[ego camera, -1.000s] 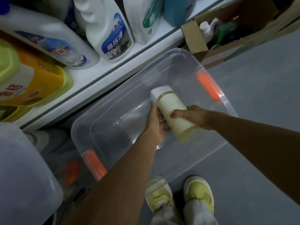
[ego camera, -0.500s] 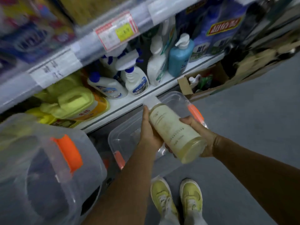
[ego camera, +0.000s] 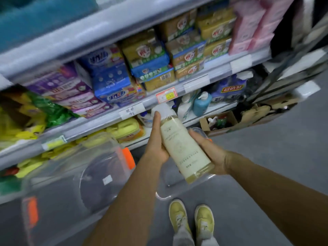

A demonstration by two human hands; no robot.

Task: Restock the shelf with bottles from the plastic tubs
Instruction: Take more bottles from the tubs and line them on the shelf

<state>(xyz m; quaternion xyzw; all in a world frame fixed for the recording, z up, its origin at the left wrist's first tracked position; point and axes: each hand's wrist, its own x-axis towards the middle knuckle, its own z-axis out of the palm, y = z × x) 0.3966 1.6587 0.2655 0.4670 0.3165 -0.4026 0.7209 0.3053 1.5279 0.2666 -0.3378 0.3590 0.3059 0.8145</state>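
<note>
A cream bottle [ego camera: 184, 146] with a white cap and pale label is held tilted between both hands, cap toward the shelves. My left hand [ego camera: 156, 139] grips its left side, fingers running up toward the cap. My right hand [ego camera: 211, 153] cups its lower right side and base. A clear plastic tub [ego camera: 99, 174] with orange latches stands at my lower left. A second clear tub [ego camera: 199, 130] shows only as a rim behind the bottle. The shelf [ego camera: 209, 114] in front carries bottles on its lowest level.
Upper shelves hold stacked soap packs [ego camera: 150, 55] and blue and purple packets [ego camera: 110, 77]. A blue pump bottle [ego camera: 202, 103] stands on the low shelf. An open cardboard box [ego camera: 220, 123] sits on the grey floor at right. My yellow shoes [ego camera: 191, 217] are below.
Both hands lifted the bottle out of the tub and up toward the shelves. My view tilted upward, so higher shelves now show.
</note>
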